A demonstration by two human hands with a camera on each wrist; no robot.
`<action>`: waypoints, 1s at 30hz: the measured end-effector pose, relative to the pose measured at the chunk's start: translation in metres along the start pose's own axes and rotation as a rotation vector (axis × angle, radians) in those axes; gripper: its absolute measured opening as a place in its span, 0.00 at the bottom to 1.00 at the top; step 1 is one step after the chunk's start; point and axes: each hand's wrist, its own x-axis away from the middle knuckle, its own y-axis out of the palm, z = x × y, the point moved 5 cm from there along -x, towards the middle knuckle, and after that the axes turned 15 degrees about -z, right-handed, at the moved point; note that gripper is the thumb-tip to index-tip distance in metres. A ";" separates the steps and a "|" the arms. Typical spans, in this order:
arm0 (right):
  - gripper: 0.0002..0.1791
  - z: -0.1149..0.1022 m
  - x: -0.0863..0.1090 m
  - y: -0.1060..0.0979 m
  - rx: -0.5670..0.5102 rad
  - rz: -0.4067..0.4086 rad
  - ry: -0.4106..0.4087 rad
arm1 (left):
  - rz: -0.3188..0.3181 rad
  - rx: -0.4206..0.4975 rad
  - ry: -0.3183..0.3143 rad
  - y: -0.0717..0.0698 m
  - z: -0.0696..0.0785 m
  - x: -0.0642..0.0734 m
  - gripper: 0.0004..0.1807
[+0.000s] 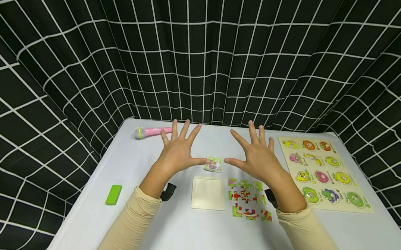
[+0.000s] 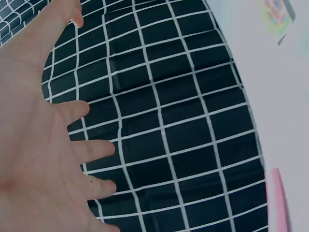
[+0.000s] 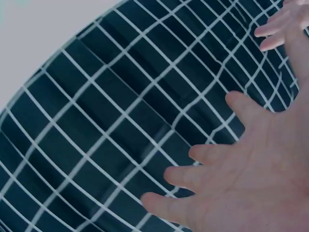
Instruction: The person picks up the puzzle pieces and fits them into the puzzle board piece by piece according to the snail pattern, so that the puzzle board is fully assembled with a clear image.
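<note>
My left hand (image 1: 177, 154) is held above the table with its fingers spread and nothing in them. In the head view its thumb overlaps a small picture card (image 1: 215, 166). Fingers apart in the same way, my right hand (image 1: 257, 159) hovers to the right, also holding nothing. Below and between the hands lie a cream square puzzle tray (image 1: 208, 208) and, right of it, several loose jigsaw pieces (image 1: 245, 196) with red and green print. Both palms show in the wrist views, the left palm (image 2: 34, 159) and the right palm (image 3: 260, 179).
A pink toy microphone (image 1: 153, 131) lies at the back left of the white table (image 1: 179, 236). Further forward on the left is a green block (image 1: 113, 194). A fruit peg board (image 1: 326, 175) covers the right side. Black checked curtain (image 1: 203, 65) surrounds the table.
</note>
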 end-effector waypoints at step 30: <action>0.13 0.028 -0.023 0.116 0.012 -0.161 -0.131 | -0.517 0.124 0.070 0.124 -0.015 0.002 0.61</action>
